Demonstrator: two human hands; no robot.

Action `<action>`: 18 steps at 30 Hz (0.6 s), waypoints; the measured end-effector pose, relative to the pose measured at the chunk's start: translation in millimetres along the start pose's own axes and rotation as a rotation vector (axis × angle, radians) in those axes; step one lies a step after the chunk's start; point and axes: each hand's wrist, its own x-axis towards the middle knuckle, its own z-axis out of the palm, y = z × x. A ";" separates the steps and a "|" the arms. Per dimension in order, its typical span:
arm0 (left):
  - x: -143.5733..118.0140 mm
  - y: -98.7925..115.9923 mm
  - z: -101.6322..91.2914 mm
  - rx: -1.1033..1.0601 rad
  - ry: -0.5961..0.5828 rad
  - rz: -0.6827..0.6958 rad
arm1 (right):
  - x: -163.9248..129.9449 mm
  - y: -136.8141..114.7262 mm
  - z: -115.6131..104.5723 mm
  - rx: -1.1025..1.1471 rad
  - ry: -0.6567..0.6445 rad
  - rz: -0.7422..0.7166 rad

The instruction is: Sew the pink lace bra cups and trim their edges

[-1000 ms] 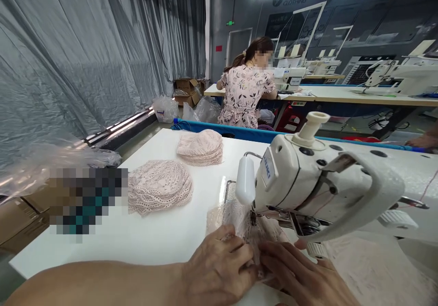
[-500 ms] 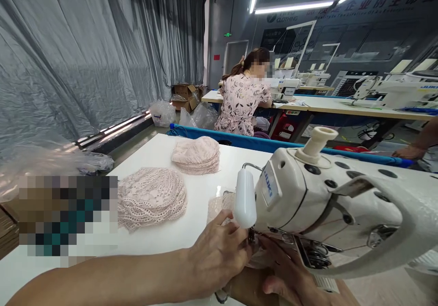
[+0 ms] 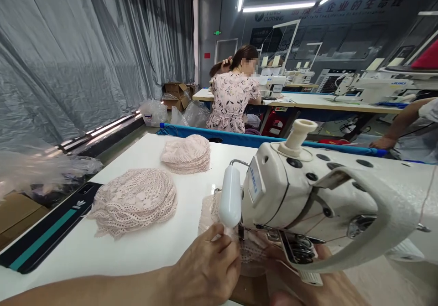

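A cream sewing machine (image 3: pixel 308 205) stands on the white table (image 3: pixel 147 246) at right. A pink lace piece (image 3: pixel 209 209) lies under its needle, running back past the white lamp (image 3: pixel 230 196). My left hand (image 3: pixel 205 269) presses on the lace just left of the needle, fingers bent. My right hand (image 3: pixel 328 287) is under the machine arm, mostly hidden, on the lace to the right of the needle.
Two stacks of pink lace pieces lie on the table: a near stack (image 3: pixel 133 201) and a far stack (image 3: pixel 186 153). A dark phone (image 3: pixel 44 233) lies at the left edge. A seated person (image 3: pixel 232 96) works at another table behind; another person's arm (image 3: pixel 397 128) shows at right.
My view has shifted right and closer to the machine. My hands stay at the needle; the right hand has slid further under the machine arm. The person behind raised a hand to their hair.
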 end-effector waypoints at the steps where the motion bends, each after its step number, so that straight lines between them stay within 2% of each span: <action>1: -0.2 0.1 0.1 0.017 0.026 0.000 | -0.3 0.3 0.0 0.014 0.003 0.031; 5: 0.0 0.6 0.2 0.024 0.046 -0.015 | -2.8 1.3 -0.3 0.061 0.024 0.126; 8: -0.2 1.6 1.4 0.023 0.045 -0.010 | -3.5 1.5 -4.3 0.082 0.002 0.141; 13: -1.0 2.5 3.0 0.046 0.088 -0.007 | 2.1 -1.7 -8.0 0.068 0.024 0.083; 18: -1.3 3.1 2.3 0.024 0.081 -0.004 | 2.0 -7.5 4.6 -0.024 0.096 -0.049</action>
